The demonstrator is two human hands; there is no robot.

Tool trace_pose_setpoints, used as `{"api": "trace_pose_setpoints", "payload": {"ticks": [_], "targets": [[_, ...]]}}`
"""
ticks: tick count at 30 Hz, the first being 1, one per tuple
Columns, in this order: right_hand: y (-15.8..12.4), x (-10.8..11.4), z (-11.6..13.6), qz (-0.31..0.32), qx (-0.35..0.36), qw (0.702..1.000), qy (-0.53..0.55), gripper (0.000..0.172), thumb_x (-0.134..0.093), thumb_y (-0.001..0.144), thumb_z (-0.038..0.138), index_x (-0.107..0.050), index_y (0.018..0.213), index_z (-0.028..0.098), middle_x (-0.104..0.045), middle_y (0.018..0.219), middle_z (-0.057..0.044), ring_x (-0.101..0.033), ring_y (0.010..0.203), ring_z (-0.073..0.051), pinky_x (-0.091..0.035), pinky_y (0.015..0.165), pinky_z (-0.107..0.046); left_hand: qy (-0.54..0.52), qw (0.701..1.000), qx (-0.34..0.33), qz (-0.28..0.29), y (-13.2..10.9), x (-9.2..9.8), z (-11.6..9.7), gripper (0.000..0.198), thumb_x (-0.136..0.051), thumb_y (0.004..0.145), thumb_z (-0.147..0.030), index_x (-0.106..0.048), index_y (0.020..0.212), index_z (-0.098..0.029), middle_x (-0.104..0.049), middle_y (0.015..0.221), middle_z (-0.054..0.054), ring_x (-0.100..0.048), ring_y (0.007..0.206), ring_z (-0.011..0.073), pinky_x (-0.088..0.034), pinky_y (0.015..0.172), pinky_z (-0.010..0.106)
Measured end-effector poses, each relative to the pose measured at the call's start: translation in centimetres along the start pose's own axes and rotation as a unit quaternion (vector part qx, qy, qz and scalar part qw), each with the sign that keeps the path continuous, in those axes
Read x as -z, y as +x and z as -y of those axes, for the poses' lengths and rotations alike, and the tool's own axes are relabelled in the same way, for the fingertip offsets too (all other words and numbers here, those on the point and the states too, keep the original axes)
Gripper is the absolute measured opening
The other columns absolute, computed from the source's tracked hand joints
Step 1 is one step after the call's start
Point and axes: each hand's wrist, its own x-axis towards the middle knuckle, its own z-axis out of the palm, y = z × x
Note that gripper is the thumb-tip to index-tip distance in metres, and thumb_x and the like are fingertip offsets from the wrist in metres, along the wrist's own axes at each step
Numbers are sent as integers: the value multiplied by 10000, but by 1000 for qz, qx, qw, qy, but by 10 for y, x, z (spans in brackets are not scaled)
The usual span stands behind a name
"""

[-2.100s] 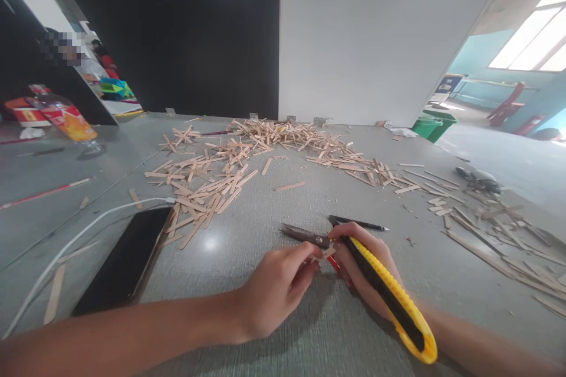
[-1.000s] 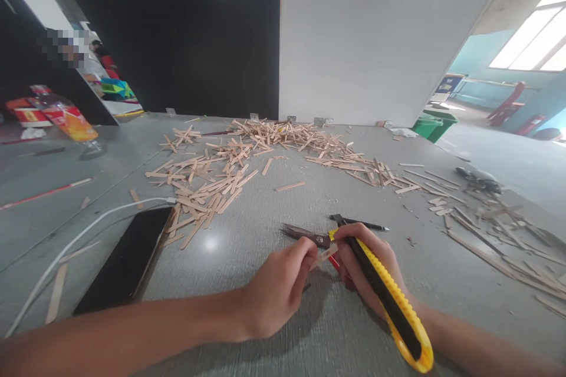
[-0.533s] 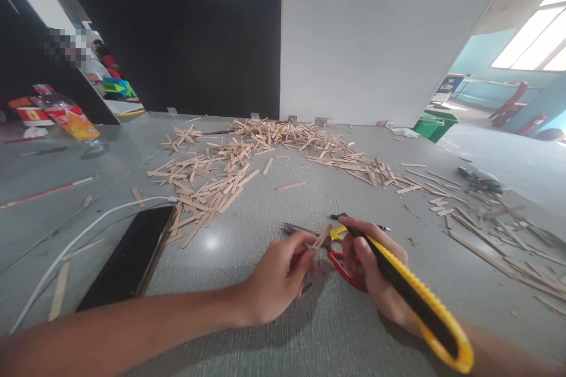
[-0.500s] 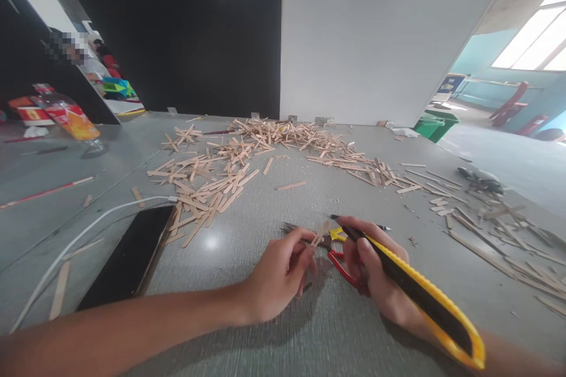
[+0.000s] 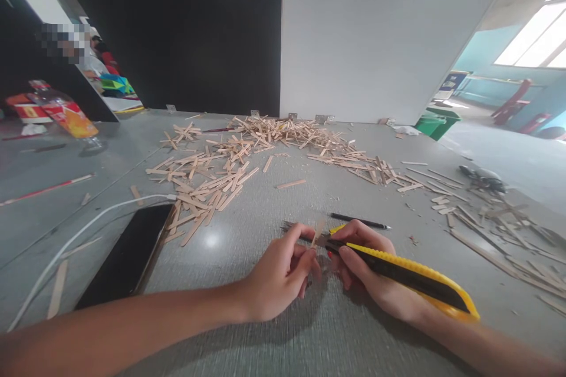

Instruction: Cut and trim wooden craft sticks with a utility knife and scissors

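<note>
Pinching short pale wooden stick [image 5: 317,232] near-upright with left hand [image 5: 283,274], thumb and fingertips closed on its lower end, other fingers curled under. Gripping yellow-and-black plastic utility knife [image 5: 409,274] with right hand [image 5: 369,274], fist closed round its front half, tip meeting the stick's base. Blade itself too small to make out. Working right over dark-bladed scissors [image 5: 292,227] lying flat on grey table [image 5: 265,341], hiding most of them behind both hands. Noting thin black pen [image 5: 359,222] just beyond right knuckles. Noting black slab phone [image 5: 126,256] with white cable [image 5: 84,227] well off to the left. Facing wide scatter of loose wooden sticks [image 5: 212,179] further out, with white upright board [image 5: 375,35] behind it.
</note>
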Motion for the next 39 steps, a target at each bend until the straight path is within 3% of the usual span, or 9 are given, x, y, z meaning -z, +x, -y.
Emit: {"api": "trace_pose_setpoints", "payload": {"ticks": [15,25,34,39], "targets": [[1,1,1,6,-41,999,13,312,-656,1006,519,-567,958,223,-652,671,34,-541,424,-90,-410,376,-195,-3,1000,5,7,0,0,-1,296,-451,1091,-501,-430,1158,-214,-670,782,-4,-513,476,92,-406,480,228],[5,9,-2,42,-67,996,46,350,-635,1027,543,-570,943,210,-683,678,30,-585,415,-90,-424,351,-173,-47,998,7,40,-1,2,-1,304,-428,1102,-513,-385,1159,-218,-688,848,22,-558,506,98,-444,523,251],[5,10,0,56,-51,996,54,357,-645,1020,531,-586,919,194,-690,676,6,-577,419,-91,-453,372,-183,-91,994,7,56,1,3,-3,309,-455,1087,-512,-380,1147,-219,-686,821,22,-548,494,105,-480,526,262],[4,9,-2,51,-28,996,65,322,-694,991,502,-583,940,204,-609,625,45,-515,436,-88,-436,407,-199,-107,993,16,53,1,3,-3,270,-450,1095,-482,-374,1122,-225,-701,805,20,-565,482,100,-461,524,249]]}}
